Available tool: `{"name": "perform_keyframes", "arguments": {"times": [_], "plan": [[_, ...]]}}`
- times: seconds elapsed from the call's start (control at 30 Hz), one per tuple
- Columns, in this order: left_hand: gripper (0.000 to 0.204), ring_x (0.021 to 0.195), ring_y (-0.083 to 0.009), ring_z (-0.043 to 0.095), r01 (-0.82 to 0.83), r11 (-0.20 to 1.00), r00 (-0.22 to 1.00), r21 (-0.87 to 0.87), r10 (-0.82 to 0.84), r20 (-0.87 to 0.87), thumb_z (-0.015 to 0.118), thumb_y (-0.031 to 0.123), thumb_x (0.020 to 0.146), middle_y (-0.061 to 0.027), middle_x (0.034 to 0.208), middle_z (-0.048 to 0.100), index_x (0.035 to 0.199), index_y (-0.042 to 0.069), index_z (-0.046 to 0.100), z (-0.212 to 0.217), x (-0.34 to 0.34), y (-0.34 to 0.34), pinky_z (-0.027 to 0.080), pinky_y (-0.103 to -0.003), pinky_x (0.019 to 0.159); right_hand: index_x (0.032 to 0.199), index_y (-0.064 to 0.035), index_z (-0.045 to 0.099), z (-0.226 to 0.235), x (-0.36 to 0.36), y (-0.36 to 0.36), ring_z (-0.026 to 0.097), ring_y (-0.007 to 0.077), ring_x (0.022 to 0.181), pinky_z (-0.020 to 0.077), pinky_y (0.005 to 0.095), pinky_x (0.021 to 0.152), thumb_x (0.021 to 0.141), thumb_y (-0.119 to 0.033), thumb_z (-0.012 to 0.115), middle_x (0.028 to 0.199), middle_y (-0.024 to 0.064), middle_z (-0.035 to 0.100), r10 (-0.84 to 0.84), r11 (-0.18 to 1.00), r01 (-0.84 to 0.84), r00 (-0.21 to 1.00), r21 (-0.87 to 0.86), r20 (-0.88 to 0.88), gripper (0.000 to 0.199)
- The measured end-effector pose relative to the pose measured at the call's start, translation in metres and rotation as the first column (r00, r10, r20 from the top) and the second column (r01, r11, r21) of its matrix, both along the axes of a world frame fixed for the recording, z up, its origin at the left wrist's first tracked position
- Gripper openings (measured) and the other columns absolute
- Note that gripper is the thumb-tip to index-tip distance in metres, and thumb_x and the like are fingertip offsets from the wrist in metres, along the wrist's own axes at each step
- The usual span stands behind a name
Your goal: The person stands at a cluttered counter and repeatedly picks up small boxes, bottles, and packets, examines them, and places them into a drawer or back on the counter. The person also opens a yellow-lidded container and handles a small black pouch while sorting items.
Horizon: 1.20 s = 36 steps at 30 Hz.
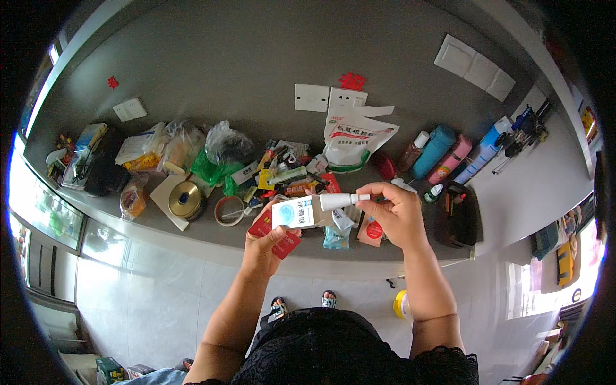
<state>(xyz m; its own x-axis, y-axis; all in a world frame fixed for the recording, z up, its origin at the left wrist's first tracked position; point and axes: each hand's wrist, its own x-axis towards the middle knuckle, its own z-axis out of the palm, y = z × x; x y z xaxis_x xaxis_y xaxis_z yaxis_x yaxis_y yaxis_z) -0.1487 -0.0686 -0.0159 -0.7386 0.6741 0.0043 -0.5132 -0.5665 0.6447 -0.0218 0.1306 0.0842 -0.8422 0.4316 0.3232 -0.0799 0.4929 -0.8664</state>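
Observation:
My left hand (258, 251) is closed around a small white and blue medicine box (292, 213), with a red card (282, 244) held against it. My right hand (403, 217) pinches the narrow end of a small white plastic bottle (336, 202). The bottle lies level at the box's right end; whether its base is still inside cannot be seen clearly. Both hands are above the front of a grey shelf (212, 239). Beneath them lie a light blue packet (336, 239) and an orange-pink packet (370, 232).
Behind my hands is a jumble of small boxes and tubes (285, 173). A white pouch (356, 141) leans on the wall. Tape rolls (187, 200) and plastic bags (228, 144) sit left. Bottles (435, 151) and a dark basket (457, 221) stand right. A yellow container (402, 304) is on the floor.

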Motion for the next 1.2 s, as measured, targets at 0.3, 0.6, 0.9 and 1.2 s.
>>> {"name": "perform_keyframes", "arguments": {"times": [0.3,0.6,0.9,1.2], "plan": [[0.067,0.101,-0.0229,0.057,0.016,1.0,0.999,0.005,-0.016,0.041,0.07,0.007,0.073,-0.0122,0.116,0.054,0.131,0.003,0.037,-0.002,-0.001,0.004,0.05,-0.037,0.084,0.091,0.0005,0.065,-0.004,0.001,-0.002,0.054,0.0043,0.063,0.0423,0.0171,0.054,0.076,-0.002,0.069,0.072,0.0017,0.06,-0.141,0.978,0.11,0.975,-0.178,-0.169,0.015],[0.064,0.102,-0.0224,0.056,-0.024,0.999,0.999,-0.021,0.024,0.022,0.07,0.003,0.072,-0.0118,0.115,0.054,0.129,0.003,0.04,-0.005,-0.001,0.007,0.049,-0.037,0.084,0.091,-0.0035,0.067,-0.003,0.002,-0.014,0.057,0.0068,0.058,0.0448,0.0218,0.053,0.076,-0.011,0.07,0.071,0.0057,0.066,-0.076,0.995,0.077,0.997,0.07,-0.009,0.017],[0.063,0.099,-0.0221,0.058,-0.026,0.998,1.0,-0.06,0.026,0.003,0.069,0.0,0.073,-0.0124,0.112,0.056,0.128,0.003,0.041,0.005,0.01,0.007,0.051,-0.037,0.083,0.091,-0.0041,0.067,-0.014,-0.013,-0.027,0.058,0.013,0.062,0.0449,0.0251,0.055,0.078,-0.011,0.066,0.077,0.0081,0.063,-0.001,0.964,-0.008,0.999,0.264,0.034,0.015],[0.065,0.094,-0.0228,0.059,0.069,0.997,0.991,-0.037,-0.064,0.116,0.07,0.001,0.073,-0.0133,0.11,0.056,0.129,0.005,0.038,0.004,0.018,0.004,0.053,-0.036,0.079,0.087,-0.0006,0.066,-0.023,-0.015,-0.031,0.056,0.0106,0.066,0.0431,0.023,0.057,0.079,-0.007,0.065,0.076,0.0053,0.06,0.029,0.987,-0.038,0.998,0.156,0.063,0.01]]}}
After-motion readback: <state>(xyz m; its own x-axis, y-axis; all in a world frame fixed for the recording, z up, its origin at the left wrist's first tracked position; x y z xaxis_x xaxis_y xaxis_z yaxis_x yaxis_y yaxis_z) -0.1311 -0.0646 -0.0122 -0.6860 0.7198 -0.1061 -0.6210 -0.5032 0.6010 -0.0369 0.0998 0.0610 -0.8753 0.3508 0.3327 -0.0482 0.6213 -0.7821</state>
